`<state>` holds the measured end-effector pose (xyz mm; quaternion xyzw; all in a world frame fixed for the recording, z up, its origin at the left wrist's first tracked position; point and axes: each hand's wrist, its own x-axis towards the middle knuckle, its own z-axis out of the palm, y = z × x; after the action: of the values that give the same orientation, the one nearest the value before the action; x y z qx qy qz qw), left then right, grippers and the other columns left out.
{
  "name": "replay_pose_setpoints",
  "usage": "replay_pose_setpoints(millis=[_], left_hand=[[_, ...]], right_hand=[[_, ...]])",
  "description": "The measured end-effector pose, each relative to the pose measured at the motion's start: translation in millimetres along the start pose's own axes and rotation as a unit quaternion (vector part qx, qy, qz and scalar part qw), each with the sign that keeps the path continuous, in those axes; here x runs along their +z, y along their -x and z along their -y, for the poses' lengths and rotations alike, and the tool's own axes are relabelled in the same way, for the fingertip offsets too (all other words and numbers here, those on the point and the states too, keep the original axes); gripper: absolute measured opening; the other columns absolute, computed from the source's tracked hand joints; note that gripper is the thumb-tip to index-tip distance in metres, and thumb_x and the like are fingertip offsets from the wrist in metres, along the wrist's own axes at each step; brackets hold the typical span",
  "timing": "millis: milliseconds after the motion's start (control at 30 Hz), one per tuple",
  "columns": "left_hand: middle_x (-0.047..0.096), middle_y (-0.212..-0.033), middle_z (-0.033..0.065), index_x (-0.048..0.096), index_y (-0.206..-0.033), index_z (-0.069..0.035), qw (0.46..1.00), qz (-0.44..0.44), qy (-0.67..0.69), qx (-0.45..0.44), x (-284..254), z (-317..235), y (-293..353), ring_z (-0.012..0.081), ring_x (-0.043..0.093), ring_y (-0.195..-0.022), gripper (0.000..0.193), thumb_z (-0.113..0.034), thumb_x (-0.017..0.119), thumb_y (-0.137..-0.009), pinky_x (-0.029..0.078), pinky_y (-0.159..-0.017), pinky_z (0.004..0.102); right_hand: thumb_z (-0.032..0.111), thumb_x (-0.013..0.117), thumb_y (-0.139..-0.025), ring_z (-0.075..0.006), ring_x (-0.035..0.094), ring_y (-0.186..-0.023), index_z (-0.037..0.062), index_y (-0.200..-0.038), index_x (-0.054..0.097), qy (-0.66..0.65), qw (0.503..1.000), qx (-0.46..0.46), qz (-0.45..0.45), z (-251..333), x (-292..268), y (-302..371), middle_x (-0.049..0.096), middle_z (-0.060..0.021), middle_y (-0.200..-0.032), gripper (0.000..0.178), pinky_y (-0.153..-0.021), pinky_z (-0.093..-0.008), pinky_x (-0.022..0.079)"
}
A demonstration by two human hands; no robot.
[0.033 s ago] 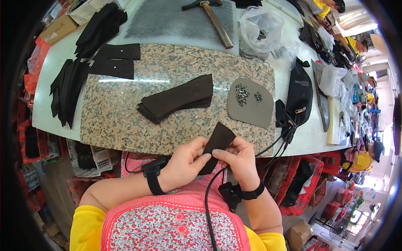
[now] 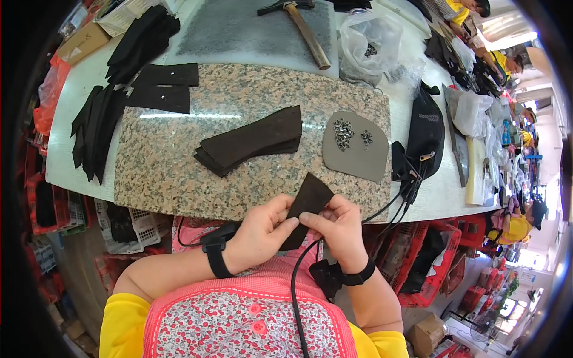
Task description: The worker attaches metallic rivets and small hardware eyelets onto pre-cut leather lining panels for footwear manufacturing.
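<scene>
Between my hands, just off the near edge of the stone slab, I hold a dark brown strip of flat material (image 2: 310, 194), tilted up to the right. My left hand (image 2: 267, 230) grips its left side, thumb on top. On the right side my right hand (image 2: 339, 230) pinches it, thumb over the face and fingers behind. A stack of similar dark pieces (image 2: 253, 140) lies on the speckled granite slab (image 2: 173, 173). To its right, small metal fasteners (image 2: 343, 133) sit in two clusters on a grey-brown pad (image 2: 355, 164).
A hammer (image 2: 307, 36) rests on a dark board at the back. Beside it stands a clear plastic bag (image 2: 370, 42). More dark pieces (image 2: 143, 45) are piled at the left. A black pouch with cables (image 2: 425, 131) lies right of the slab. Co-workers (image 2: 516, 230) sit farther right.
</scene>
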<state>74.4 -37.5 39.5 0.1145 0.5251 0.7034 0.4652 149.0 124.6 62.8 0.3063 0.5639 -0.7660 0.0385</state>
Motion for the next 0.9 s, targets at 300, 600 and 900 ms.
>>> replay_pose_setpoints(millis=[300,600,900], left_hand=[[0.066,-0.111,0.0170,0.062,-0.113,0.002,0.677,-0.067,-0.627,0.379,-16.0,-78.0,11.9,0.0302,0.067,-0.096,0.034,0.001,0.059,-0.079,0.055,-0.081,0.0361],[0.056,-0.131,0.0175,0.059,-0.123,0.000,0.627,0.044,-0.706,0.327,-52.1,-19.4,6.3,0.0326,0.057,-0.117,0.048,-0.007,0.059,-0.076,0.049,-0.095,0.0369],[0.053,-0.135,0.0141,0.064,-0.119,-0.011,0.677,0.036,-0.680,0.281,-60.3,-26.6,1.2,0.0294,0.052,-0.122,0.045,-0.007,0.062,-0.075,0.040,-0.103,0.0449]], right_hand=[[0.011,0.068,-0.083,-0.0295,0.064,-0.072,0.0046,-0.090,0.069,0.519,0.758,-0.355,-0.174,39.9,-64.6,-55.5,0.065,-0.0126,-0.081,0.010,-0.066,-0.0358,0.052],[0.020,0.064,-0.085,-0.0315,0.065,-0.076,0.0084,-0.084,0.067,0.630,0.682,-0.326,-0.179,37.2,-63.5,-87.4,0.063,-0.0095,-0.081,0.012,-0.066,-0.0411,0.051],[0.017,0.064,-0.084,-0.0309,0.064,-0.072,0.0075,-0.080,0.063,0.643,0.670,-0.345,-0.135,48.4,-63.8,-95.6,0.061,-0.0094,-0.077,0.011,-0.064,-0.0406,0.051]])
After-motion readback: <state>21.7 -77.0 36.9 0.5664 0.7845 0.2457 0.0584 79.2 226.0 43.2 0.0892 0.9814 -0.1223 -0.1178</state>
